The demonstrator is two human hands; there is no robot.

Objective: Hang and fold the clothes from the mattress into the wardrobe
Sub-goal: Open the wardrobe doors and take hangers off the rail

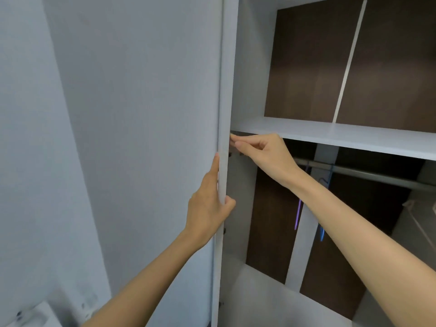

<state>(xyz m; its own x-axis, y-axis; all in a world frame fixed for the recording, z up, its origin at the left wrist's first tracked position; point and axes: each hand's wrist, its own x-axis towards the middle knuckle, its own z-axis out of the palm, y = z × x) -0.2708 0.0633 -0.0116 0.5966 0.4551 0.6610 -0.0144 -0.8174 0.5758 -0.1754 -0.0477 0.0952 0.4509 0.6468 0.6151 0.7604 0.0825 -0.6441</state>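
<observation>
White door edge [224, 90] in grip of left hand [207, 208]; right hand [266, 152] fingertips [236, 144] against it, grip unclear.

Both bare arms reach up and forward from the bottom of the view. The left forearm rises from the lower left with a straight wrist, and the left hand [208, 208] grips the door edge [223, 180]. Its thumb is curled round the edge from the inner side, while the index finger lies straight up along the outer face. The right forearm comes in from the lower right and reaches higher, the wrist bent slightly down. The right hand [266, 153] sits above the left, its fingers [238, 144] bent and pointing left, tips at the same edge. Whether they pinch anything cannot be seen.
</observation>
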